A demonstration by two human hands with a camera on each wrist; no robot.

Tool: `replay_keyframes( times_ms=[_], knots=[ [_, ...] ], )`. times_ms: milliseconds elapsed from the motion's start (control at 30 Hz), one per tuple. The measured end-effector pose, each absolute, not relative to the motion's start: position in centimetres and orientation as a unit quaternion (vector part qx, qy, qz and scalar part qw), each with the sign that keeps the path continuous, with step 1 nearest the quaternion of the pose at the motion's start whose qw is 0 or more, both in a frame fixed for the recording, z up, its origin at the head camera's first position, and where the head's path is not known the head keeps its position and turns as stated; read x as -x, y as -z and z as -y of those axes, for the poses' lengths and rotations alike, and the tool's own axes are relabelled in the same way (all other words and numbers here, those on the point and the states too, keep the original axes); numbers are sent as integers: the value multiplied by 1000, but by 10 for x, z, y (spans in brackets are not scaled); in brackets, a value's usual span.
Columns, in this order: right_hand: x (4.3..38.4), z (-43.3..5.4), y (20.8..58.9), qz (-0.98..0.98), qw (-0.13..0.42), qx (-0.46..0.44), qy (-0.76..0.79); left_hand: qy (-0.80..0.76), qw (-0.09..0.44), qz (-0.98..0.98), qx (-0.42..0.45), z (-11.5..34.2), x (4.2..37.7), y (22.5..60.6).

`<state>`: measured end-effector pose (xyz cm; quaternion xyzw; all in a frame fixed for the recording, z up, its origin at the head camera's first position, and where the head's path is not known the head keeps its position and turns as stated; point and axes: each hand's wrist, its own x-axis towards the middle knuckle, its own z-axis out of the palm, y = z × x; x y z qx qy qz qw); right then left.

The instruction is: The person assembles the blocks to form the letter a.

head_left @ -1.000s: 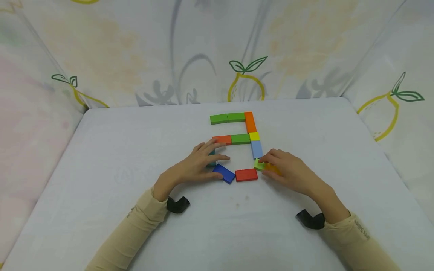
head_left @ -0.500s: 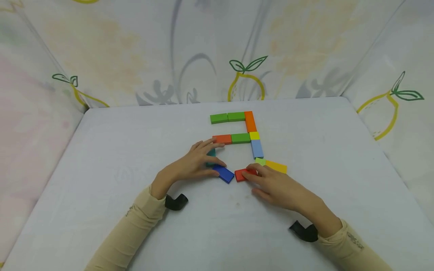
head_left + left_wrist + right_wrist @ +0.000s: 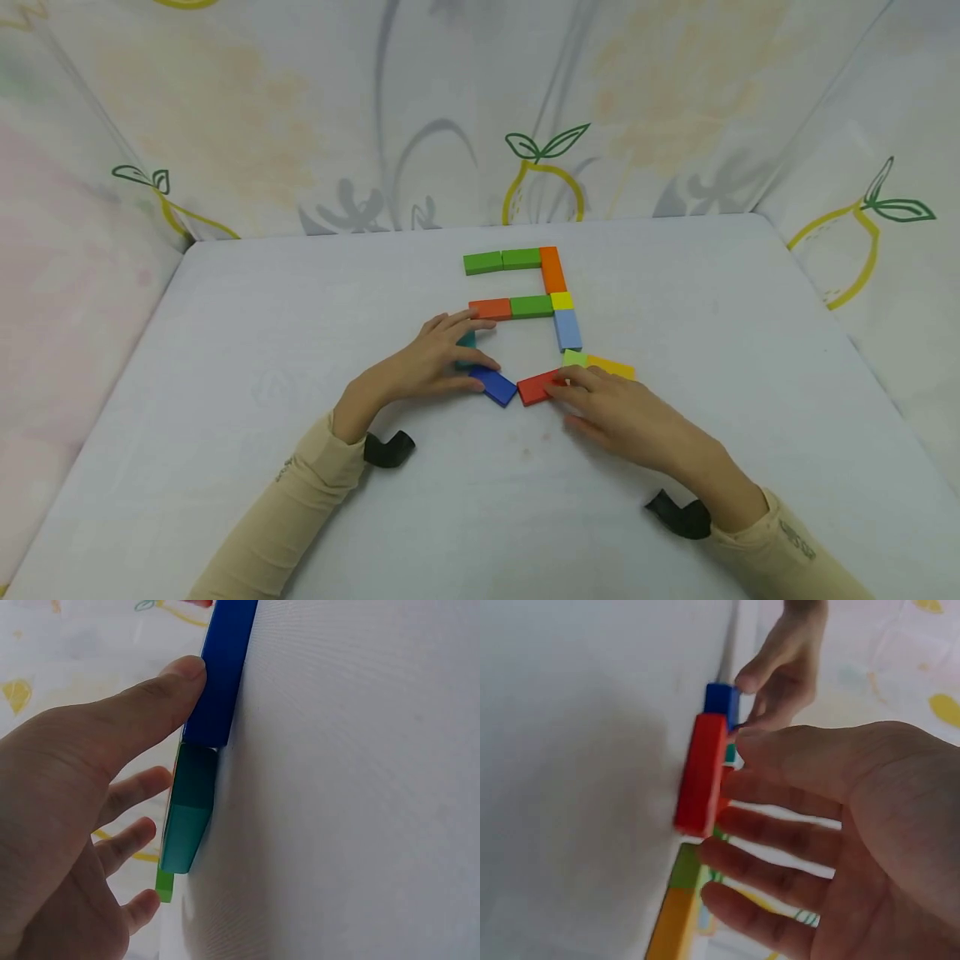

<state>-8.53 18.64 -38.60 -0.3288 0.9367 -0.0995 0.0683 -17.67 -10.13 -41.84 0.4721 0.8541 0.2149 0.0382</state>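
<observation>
My left hand [image 3: 423, 362] lies over the teal block [image 3: 191, 810] and the blue block [image 3: 493, 386], fingers spread. Its thumb touches the blue block's top in the left wrist view. Beside the blue block lies a slanted red block [image 3: 536, 388]; their near corners almost meet. My right hand [image 3: 626, 417] rests its fingertips on the red block's right end, fingers fairly straight, and the thumb stands apart from it. Just past those fingers sit a lime block [image 3: 574, 358] and a yellow-orange block [image 3: 613, 367], partly covered by the hand.
Farther back, two green blocks [image 3: 501, 261] run to an orange block [image 3: 552, 268]. Below come an orange-red block [image 3: 489, 309], another green block [image 3: 531, 307], a small yellow block [image 3: 562, 301] and a light blue block [image 3: 567, 330]. All lie flat on the white table [image 3: 300, 317].
My right hand has left the lime and yellow-orange blocks and come to the red block, whose right end has swung away from me. The left hand has barely shifted.
</observation>
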Motion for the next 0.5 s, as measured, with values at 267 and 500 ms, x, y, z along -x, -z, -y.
replay_keyframes(
  times_ms=[267,500],
  knots=[
    [64,-183,369,-937,112,325,62,-217,35,-851,-477,102,175,417],
    [64,-183,369,-936,101,334,54,-218,28,-849,-480,101,176,419]
  ],
)
